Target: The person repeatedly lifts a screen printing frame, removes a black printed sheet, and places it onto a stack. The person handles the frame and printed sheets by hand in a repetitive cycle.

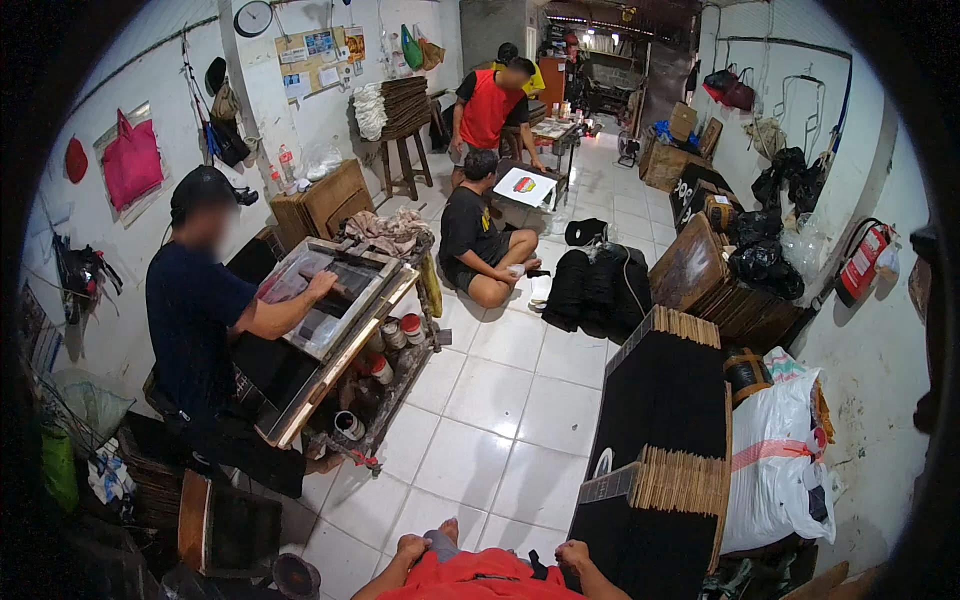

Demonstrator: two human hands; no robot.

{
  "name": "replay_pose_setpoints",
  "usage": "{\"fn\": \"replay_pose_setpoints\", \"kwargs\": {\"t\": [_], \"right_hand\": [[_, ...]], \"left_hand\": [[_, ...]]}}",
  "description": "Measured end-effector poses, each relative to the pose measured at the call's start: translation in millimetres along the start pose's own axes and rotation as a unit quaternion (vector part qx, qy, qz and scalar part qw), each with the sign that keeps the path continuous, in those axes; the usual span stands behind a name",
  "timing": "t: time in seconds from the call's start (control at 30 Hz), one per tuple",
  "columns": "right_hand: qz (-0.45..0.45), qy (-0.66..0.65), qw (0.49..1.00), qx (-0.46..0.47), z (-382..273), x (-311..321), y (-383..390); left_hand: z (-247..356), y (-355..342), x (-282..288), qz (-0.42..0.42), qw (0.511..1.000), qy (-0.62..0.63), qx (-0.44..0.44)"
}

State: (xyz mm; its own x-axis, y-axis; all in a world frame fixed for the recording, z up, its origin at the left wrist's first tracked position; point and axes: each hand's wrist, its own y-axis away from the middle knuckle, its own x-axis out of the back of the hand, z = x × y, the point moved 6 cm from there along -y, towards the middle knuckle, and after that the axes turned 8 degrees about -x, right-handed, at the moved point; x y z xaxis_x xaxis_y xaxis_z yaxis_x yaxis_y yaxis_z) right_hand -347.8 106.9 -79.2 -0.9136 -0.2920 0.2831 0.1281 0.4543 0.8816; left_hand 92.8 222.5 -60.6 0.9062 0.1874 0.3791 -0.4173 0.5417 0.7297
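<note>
At the lower edge my left hand [410,550] is curled closed beside my grey-clad leg [442,542] and red shirt [480,575]. My right hand [573,556] is also curled closed, near a black strap-like item [540,565] and a long stack of black panels with cardboard layers [650,420] on the right. I cannot make out whether either hand holds anything. My bare foot shows between the hands.
A person in navy [195,315] works over a screen-printing frame [318,275] on a trolley with ink cans. Further back a seated person [470,230], two standing people, black bundles [590,285] and cardboard stacks line the tiled floor [480,400]. A white sack [770,480] leans at right.
</note>
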Motion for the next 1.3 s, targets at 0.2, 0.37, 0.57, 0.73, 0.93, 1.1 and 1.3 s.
{"fn": "replay_pose_setpoints", "kwargs": {"t": [0.2,0.37,0.57,0.73,0.93,1.1,1.3], "right_hand": [[0.000,0.118,0.992,-0.037,18.6,-9.5,19.6],[0.037,0.176,0.983,-0.030,10.6,-26.5,30.3],[0.067,0.220,0.973,0.026,-20.7,-77.6,21.8],[0.036,0.114,0.992,0.033,-74.9,-152.6,9.6],[0.004,-0.062,0.995,0.080,-175.7,-236.5,30.0],[0.025,-0.102,0.991,0.077,-164.0,-259.7,41.5],[0.124,0.117,0.985,-0.019,-85.6,-234.9,36.0]], "left_hand": [[-39.6,-8.7,43.0,0.046,0.989,0.128,0.058],[-61.8,-34.4,127.4,0.099,0.963,0.246,0.054],[-59.1,-107.9,300.8,0.240,0.883,0.403,0.008],[-36.9,-148.2,401.7,0.310,0.857,0.411,0.025],[-26.5,-177.4,437.2,0.320,0.845,0.418,0.100],[-16.8,-193.7,431.7,0.274,0.831,0.472,0.106],[2.6,-190.6,439.7,0.303,0.831,0.463,0.063]]}}
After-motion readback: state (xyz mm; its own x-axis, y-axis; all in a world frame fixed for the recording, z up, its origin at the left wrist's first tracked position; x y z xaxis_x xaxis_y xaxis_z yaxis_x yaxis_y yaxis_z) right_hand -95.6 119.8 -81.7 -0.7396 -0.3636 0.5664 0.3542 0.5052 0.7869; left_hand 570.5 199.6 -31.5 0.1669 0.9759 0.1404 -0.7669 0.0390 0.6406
